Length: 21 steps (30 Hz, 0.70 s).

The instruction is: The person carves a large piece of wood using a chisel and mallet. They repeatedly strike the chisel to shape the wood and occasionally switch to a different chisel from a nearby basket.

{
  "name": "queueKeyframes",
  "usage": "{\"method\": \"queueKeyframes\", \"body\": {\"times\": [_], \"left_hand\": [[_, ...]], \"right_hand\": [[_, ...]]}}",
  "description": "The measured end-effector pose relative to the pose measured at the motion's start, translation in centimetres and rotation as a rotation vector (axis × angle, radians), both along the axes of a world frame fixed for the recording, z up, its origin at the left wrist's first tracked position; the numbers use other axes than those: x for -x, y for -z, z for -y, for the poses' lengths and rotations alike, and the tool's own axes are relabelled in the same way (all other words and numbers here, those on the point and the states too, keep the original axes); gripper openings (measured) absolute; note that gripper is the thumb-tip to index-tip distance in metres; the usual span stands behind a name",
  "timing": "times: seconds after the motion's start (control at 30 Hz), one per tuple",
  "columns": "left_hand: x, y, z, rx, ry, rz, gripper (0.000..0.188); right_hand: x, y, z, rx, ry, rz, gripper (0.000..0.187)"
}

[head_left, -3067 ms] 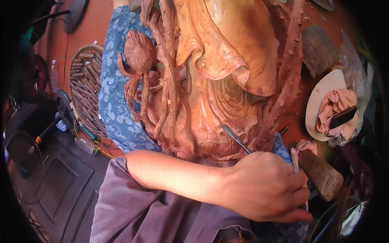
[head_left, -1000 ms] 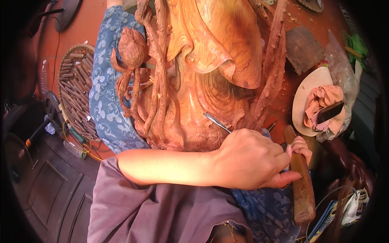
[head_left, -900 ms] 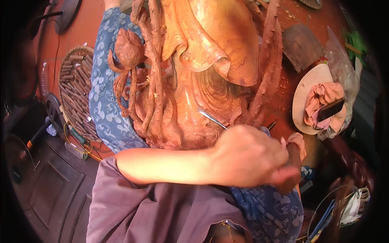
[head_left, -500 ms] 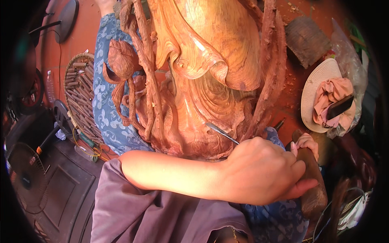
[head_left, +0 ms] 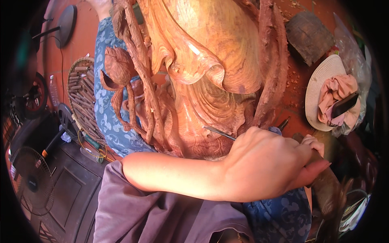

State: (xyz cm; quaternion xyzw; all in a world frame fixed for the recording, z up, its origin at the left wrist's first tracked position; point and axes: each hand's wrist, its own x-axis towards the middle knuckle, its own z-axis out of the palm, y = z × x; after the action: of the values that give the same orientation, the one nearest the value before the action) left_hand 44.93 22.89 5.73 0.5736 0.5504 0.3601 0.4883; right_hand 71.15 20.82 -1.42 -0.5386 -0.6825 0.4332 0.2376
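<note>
My left forearm crosses from the left, and my left hand (head_left: 265,164) is closed around a chisel (head_left: 221,133) whose handle is hidden in the fist. The chisel's thin metal blade points left, its tip at the lower folds of a large reddish-brown wood carving (head_left: 202,101). Beyond that fist, partly covered by it, my right hand (head_left: 314,145) grips a wooden mallet (head_left: 330,190). Motion smears the mallet, and its end near the left fist is partly hidden. Whether it touches the chisel cannot be seen.
Carved stems and a bud (head_left: 118,65) rise at the carving's left. A basket of many tool handles (head_left: 83,87) lies beyond my blue-patterned leg (head_left: 107,77). Right are a wood block (head_left: 310,36), a brimmed hat (head_left: 314,101) and a phone (head_left: 344,104). A fan (head_left: 32,182) stands lower left.
The mallet has swung outward to the lower right and is now blurred. The chisel remains in my left hand, its blade lying a little flatter against the carving. The whole view has shifted slightly.
</note>
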Motion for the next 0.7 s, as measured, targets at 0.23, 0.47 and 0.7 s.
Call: {"method": "queueKeyframes", "body": {"times": [0.23, 0.47, 0.7], "left_hand": [[0.1, 1.0, 0.7, -0.104, 0.055, -0.028, 0.041], [-0.2, 1.3, 0.6, -0.110, 0.058, -0.094, 0.041], [-0.4, 1.5, 0.8, -0.115, 0.065, -0.141, 0.042]], "right_hand": [[-0.2, 0.5, -0.2, -0.003, -0.020, -0.087, 0.033], [-0.1, 2.5, 1.1, -0.162, 0.007, -0.138, 0.035], [-2.2, 3.9, 1.4, -0.132, -0.123, -0.223, 0.037]]}}
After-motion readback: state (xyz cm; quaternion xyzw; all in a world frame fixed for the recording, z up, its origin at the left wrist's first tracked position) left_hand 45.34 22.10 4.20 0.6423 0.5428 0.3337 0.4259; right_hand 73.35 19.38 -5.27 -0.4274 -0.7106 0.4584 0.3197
